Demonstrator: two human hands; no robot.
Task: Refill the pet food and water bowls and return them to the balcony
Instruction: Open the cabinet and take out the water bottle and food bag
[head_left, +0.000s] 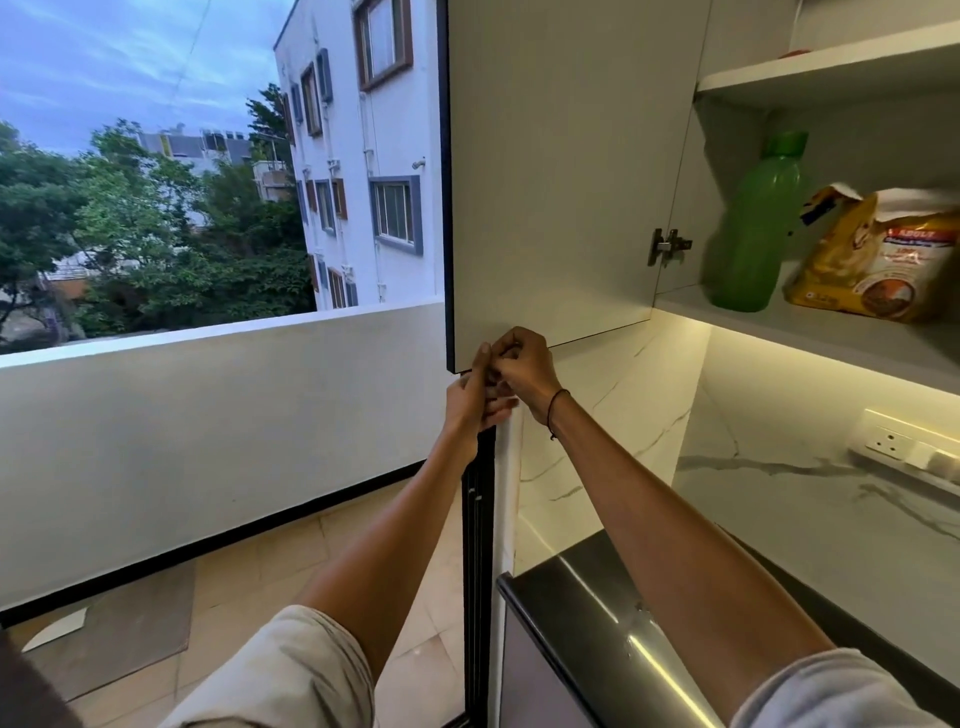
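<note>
The upper cabinet stands open, its grey door (561, 182) swung out to the left. Both my hands meet at the door's lower left corner. My left hand (475, 400) reaches up from below and my right hand (522, 371) curls over it, fingers on the door's bottom edge. Inside the cabinet, on the lower shelf (810, 332), stand a green plastic bottle (756, 228) and a yellow bag of pet food (878, 254) with its top torn open. No bowls are in view.
A dark countertop (597, 613) runs along the lower right under a marble backsplash with a wall socket (893, 441). To the left lies the balcony with a tiled floor, a grey mat (119, 623) and a white parapet wall (208, 415). A black door frame (478, 545) divides the two.
</note>
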